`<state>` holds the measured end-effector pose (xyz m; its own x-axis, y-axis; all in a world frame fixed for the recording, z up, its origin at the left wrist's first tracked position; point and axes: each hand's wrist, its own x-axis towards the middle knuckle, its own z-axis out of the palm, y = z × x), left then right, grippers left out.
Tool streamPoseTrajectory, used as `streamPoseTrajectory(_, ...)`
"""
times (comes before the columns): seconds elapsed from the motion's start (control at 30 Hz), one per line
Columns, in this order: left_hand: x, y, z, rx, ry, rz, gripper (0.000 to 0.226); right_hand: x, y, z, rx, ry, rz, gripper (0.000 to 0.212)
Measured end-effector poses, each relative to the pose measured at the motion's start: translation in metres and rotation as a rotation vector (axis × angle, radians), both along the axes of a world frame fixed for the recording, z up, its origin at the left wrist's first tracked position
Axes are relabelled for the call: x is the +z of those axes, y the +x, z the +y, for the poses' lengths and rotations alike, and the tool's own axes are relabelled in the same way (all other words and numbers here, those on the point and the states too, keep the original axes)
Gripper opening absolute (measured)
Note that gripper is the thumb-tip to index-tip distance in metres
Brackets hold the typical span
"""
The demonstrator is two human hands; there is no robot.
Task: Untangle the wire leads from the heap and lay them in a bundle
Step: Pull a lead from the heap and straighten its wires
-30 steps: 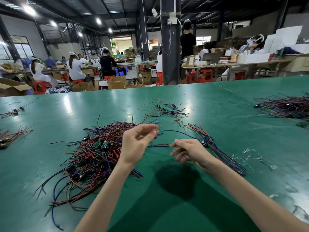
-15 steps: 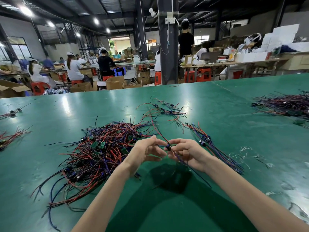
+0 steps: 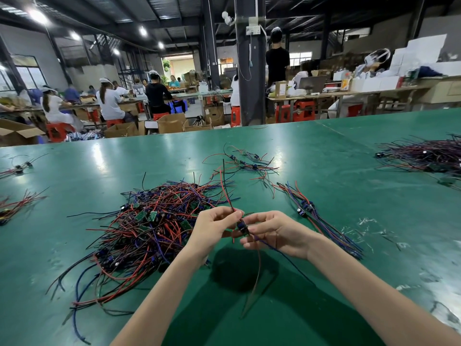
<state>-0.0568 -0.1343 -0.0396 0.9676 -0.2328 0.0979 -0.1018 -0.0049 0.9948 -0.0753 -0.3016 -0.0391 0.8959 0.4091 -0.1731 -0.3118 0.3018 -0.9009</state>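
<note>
A tangled heap of red, blue and black wire leads (image 3: 147, 221) with small green boards lies on the green table (image 3: 349, 171), left of my hands. To the right lies a straight bundle of leads (image 3: 316, 218). Above the table, my left hand (image 3: 212, 231) and my right hand (image 3: 277, 236) meet and pinch one wire lead (image 3: 242, 227) at its small dark component. Its red and black wires stick up from my left fingers; a blue and a dark wire hang down toward me.
A loose cluster of leads (image 3: 247, 163) lies further back. Another big pile (image 3: 429, 156) sits at the far right, and small groups of leads (image 3: 15, 203) lie at the left edge. Plastic scraps (image 3: 369, 228) litter the table on the right. People work at benches beyond.
My hands came together from apart and took one lead between them. It is now lifted free of the heap, its wires standing up and hanging down.
</note>
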Motion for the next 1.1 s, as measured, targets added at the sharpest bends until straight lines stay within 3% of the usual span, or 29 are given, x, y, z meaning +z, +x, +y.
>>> streamPoseTrajectory(0.17,-0.001,0.001,0.001,-0.002,0.074,-0.037,0.01,0.001,-0.003,0.002,0.004,-0.133,-0.059,0.016)
streamPoseTrajectory(0.33,-0.002,0.001,-0.002,0.002,0.01,-0.008,0.021,0.001,-0.004,0.003,-0.002,-0.18,-0.081,0.02)
streamPoseTrajectory(0.53,-0.007,0.004,-0.002,0.057,-0.05,-0.042,0.011,0.004,-0.005,0.002,0.023,-0.215,-0.075,0.012)
streamPoseTrajectory(0.67,-0.009,0.004,-0.006,0.032,-0.09,-0.001,0.008,0.001,-0.006,0.005,0.001,-0.25,-0.098,0.021)
streamPoseTrajectory(0.77,-0.01,0.002,-0.009,0.029,-0.147,0.043,0.001,-0.001,-0.006,0.005,0.005,-0.242,-0.122,0.013)
streamPoseTrajectory(1.1,-0.017,0.004,-0.01,0.066,-0.129,-0.022,0.013,-0.002,-0.005,0.006,-0.038,-0.294,-0.124,0.023)
